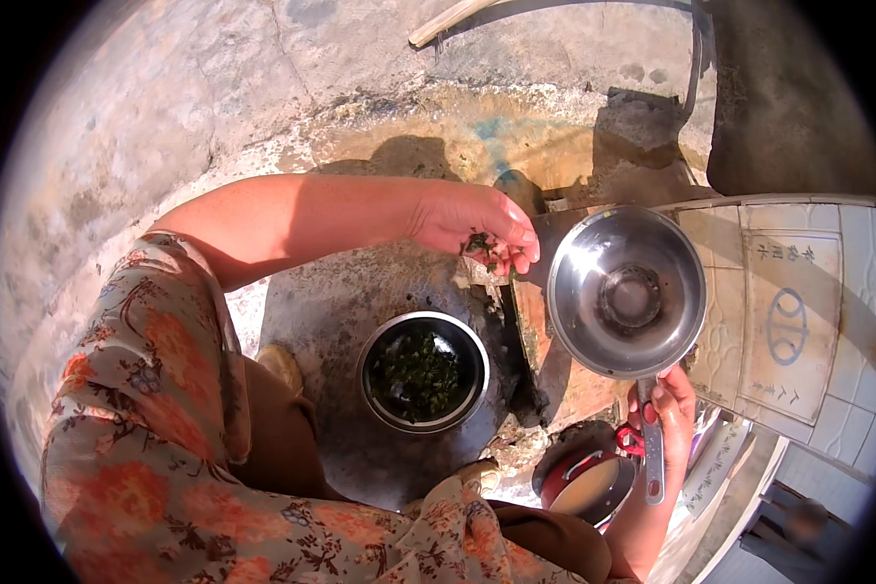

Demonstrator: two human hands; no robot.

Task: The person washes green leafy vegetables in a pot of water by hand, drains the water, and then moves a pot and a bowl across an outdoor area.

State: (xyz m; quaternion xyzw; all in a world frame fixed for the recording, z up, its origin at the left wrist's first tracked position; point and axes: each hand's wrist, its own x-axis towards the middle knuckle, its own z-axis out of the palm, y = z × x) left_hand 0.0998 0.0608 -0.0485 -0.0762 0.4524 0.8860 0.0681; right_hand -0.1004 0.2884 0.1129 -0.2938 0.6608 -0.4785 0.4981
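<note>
1 metal pan (628, 292) extends beyond the right grip (675, 412) on its handle (655, 472).

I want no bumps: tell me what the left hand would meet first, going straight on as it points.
Probably the shiny silver, round metal pan ahead of the left hand; depth is unclear from this view, so the hand might pass above or below it.

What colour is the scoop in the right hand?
The scoop is shiny silver, bowl and handle alike; the head view shows it best.
</note>
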